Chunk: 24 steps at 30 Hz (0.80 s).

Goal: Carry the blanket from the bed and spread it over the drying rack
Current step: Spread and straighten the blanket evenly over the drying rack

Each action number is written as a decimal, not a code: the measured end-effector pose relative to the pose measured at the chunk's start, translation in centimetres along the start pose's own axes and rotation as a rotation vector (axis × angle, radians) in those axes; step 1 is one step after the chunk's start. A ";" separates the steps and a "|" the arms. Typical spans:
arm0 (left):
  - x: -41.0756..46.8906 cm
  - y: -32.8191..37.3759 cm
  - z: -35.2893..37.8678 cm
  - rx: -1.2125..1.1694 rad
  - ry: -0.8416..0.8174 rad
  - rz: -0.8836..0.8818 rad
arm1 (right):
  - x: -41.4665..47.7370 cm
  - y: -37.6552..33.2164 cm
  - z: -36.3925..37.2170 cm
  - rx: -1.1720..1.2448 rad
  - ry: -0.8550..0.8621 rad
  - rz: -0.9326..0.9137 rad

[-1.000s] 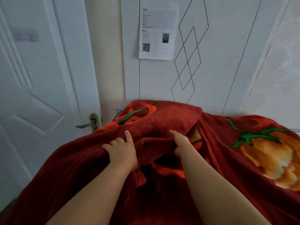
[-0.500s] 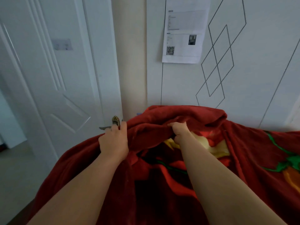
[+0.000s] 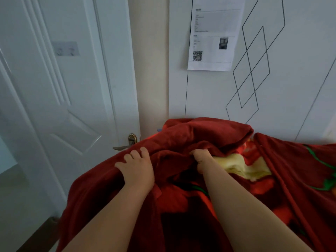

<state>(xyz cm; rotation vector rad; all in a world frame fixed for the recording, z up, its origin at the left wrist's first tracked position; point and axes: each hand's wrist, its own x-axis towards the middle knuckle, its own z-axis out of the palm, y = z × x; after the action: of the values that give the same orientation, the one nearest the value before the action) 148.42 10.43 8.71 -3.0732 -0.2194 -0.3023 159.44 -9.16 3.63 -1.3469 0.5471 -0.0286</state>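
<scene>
Basically, left hand [image 3: 135,167] and right hand [image 3: 201,159] each clutched a blanket [image 3: 196,133] fold; step needed an even outward pull to flatten bunching.

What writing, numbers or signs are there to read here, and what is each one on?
Sheet of paper taped to the wall: headings and several printed lines, all too small and blurred to read.
QR code at that sheet's lower left: a code pattern only, no legible words.
Blanket: flower pattern, no words.
Door: no writing visible.
</scene>
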 end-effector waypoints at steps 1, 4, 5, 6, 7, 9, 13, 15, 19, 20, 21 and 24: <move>0.0 0.1 0.1 -0.002 0.009 0.010 | -1.9 -0.6 -0.4 -0.004 0.017 -0.001; -0.3 0.1 0.2 -0.017 0.035 0.047 | -4.9 -1.5 -1.9 -0.032 0.077 -0.041; -0.3 0.0 0.1 -0.023 0.046 0.062 | -5.6 -1.7 -2.4 -0.044 0.080 -0.047; -0.4 0.0 0.0 -0.029 0.056 0.089 | -6.2 -1.8 -3.1 -0.037 0.091 -0.045; -0.6 0.0 -0.2 -0.031 0.066 0.118 | -6.5 -1.7 -3.7 -0.031 0.104 -0.033; -1.1 0.3 -0.7 -0.045 0.069 0.184 | -7.7 -1.5 -5.2 0.013 0.117 -0.010; -2.9 2.0 -1.6 -0.070 0.122 0.326 | -10.3 -0.8 -9.1 -0.021 0.201 -0.031; -4.0 3.4 -1.9 -0.096 0.160 0.398 | -11.8 -0.5 -11.1 -0.065 0.206 -0.050; -6.4 6.8 -2.6 -0.196 0.180 0.532 | -15.0 0.1 -15.4 -0.118 0.299 -0.095; -7.3 8.0 -2.7 -0.219 0.161 0.559 | -15.8 0.2 -16.9 -0.134 0.328 -0.112; -8.1 9.1 -2.8 -0.242 0.135 0.575 | -16.6 0.2 -18.1 -0.131 0.336 -0.130; -11.0 12.7 -3.0 -0.310 0.032 0.609 | -18.7 0.6 -22.6 -0.120 0.403 -0.130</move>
<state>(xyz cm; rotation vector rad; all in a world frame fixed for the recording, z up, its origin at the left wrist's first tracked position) 138.97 -3.82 9.11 -3.2161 0.8211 -0.3746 134.10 -23.56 7.13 -1.5019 0.8083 -0.3853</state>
